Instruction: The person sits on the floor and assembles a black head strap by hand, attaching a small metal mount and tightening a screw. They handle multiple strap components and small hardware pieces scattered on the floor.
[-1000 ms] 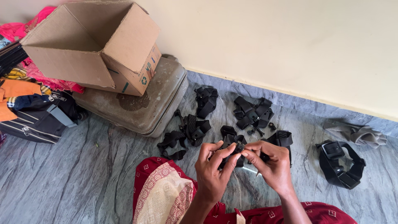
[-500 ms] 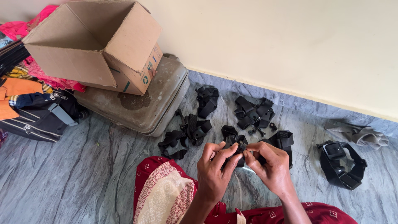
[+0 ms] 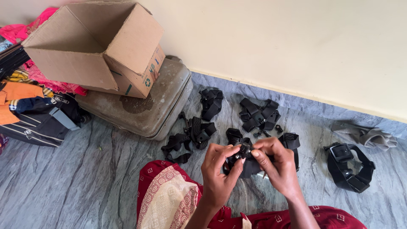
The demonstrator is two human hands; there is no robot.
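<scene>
While both hands have lifted slightly since a second ago, I note left hand (image 3: 220,167) and right hand (image 3: 275,163) pinching the black strap buckle (image 3: 243,152) at lower centre, strap piles (image 3: 258,113) above untouched.

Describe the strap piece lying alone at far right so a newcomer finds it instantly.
Start at the cream wall and follow its base right to the crumpled grey cloth. Just below it on the grey marble floor lies a black strap mount. Unlike the strap heap, it sits alone, looped, with a square frame on top.
</scene>
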